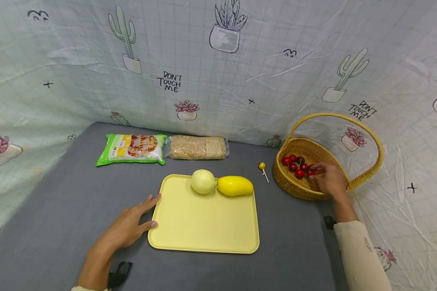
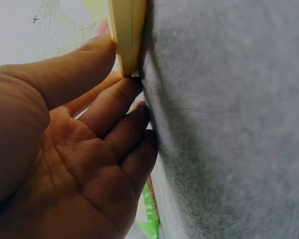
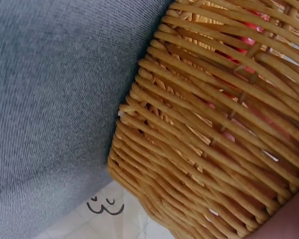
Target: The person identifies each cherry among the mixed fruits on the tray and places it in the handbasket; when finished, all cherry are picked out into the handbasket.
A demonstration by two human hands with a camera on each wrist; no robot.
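My left hand rests at the left edge of a pale yellow tray, its thumb and forefinger spread along the rim. Close up in the left wrist view, the fingertips touch the tray's edge low over the grey tabletop. On the tray lie a round pale-green fruit and a yellow mango. My right hand reaches inside a wicker basket, thumb and fingers around a red cherry. More cherries lie beside it. Woven basket side hides the fingers in the right wrist view.
A lollipop lies between tray and basket. Behind the tray are a green-and-white food bag and a clear pack of grains. The basket's tall handle arches near the patterned cloth wall.
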